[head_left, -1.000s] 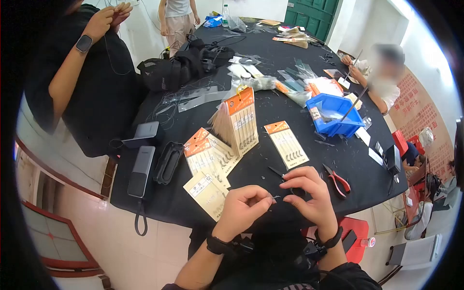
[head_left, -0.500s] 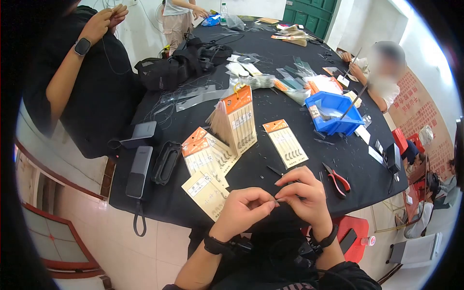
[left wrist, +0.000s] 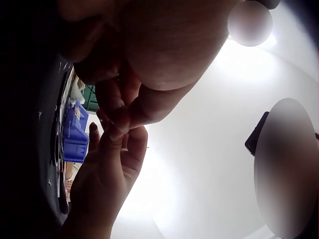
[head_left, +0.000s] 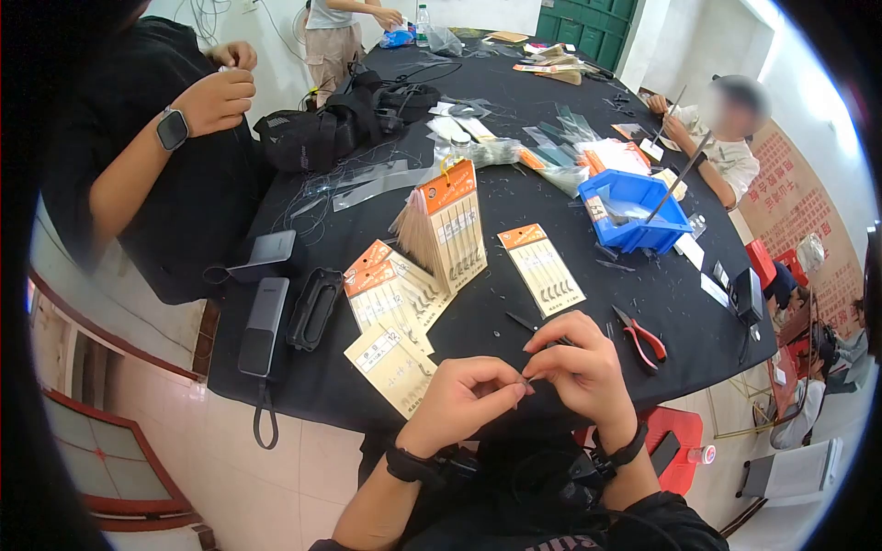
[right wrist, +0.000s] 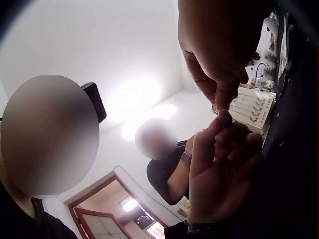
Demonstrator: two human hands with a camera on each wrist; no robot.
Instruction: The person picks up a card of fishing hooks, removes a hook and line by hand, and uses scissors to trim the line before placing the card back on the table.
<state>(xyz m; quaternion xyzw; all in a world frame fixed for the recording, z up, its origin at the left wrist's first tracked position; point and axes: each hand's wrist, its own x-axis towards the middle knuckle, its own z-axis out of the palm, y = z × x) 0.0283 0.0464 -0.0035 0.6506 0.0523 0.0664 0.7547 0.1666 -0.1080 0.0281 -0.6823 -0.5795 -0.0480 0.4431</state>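
Low at the table's near edge, my left hand [head_left: 467, 402] pinches a tiny thin item [head_left: 527, 380] between thumb and forefinger, the other fingers curled. The right hand [head_left: 584, 375] meets it there, thumb and forefinger pinching at the same spot, its other fingers raised and bent. Fingertips of the left hand [left wrist: 164, 55] and right hand [left wrist: 107, 174] touch in the left wrist view; the item is mostly hidden between them. Just beyond the hands lie a dark slim tool [head_left: 521, 321], partly covered, and a card of hooks [head_left: 544, 272].
Red-handled pliers [head_left: 640, 338] lie right of the hands. Hook cards [head_left: 386, 363] and an upright card stack [head_left: 457, 230] stand left, beside a power bank [head_left: 265, 326]. A blue bin [head_left: 634, 216] sits back right. Two people work at the table's sides.
My right hand has moved left, and its fingertips have closed onto the small item at the left fingertips. The person at the left has lowered one hand.
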